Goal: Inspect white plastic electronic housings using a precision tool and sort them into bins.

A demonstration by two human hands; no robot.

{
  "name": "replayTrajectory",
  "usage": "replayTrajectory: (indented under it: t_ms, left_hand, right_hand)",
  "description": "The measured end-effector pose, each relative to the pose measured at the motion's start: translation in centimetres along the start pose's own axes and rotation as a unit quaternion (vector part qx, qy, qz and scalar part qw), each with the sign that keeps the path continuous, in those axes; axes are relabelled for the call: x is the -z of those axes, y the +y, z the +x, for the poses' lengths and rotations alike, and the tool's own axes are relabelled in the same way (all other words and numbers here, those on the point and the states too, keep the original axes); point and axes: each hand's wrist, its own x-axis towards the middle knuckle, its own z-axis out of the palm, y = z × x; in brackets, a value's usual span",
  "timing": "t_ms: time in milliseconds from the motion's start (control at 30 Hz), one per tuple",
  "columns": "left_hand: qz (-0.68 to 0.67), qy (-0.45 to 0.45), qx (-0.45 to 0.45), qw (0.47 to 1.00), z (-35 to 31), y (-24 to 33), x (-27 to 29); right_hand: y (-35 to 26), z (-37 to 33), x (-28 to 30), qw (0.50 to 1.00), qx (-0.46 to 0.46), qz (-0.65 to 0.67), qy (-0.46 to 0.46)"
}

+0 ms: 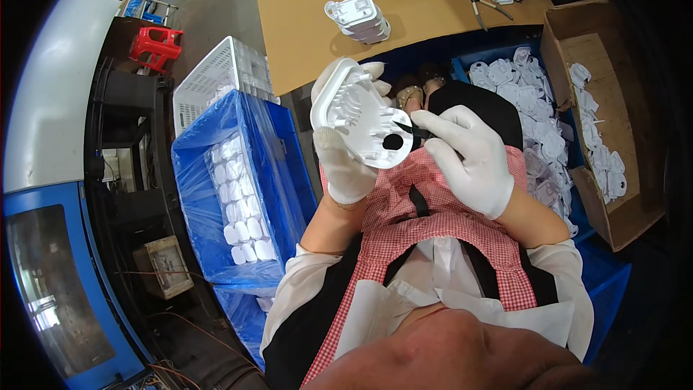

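Observation:
A hollow white plastic housing [354, 119], ribbed inside and with a round hole at its lower end, is held up in front of my chest. My left hand [345, 170], in a white glove, grips it along its left side with the thumb on the near edge. My right hand [473, 162], gloved too, is closed on a small dark pointed knife [413, 129]. The blade tip lies at the rim of the housing, just above the round hole. Whether the tip touches the plastic is hard to tell.
A stack of white housings [361, 18] and cutting pliers [476, 11] lie on the tan board [303, 22]. To the left stands a blue-lined crate [271, 144] of packed white parts. Loose white parts fill a blue bin [462, 68] beside a cardboard box [632, 195] on the right.

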Motion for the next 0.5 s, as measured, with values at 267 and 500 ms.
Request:
replayTrajectory:
  t_ms: [267, 500]
  left_hand:
    - [-0.028, -0.007, 0.053, 0.998, 0.0, -0.6, 0.2]
    - [0.055, -0.074, 0.014, 0.996, -0.2, -1.8, 0.5]
  right_hand:
    - [0.8, 1.1, -0.6, 0.997, 0.047, 0.042, 0.040]
    - [1.0, 2.2, -2.0, 0.994, -0.001, 0.112, 0.011]
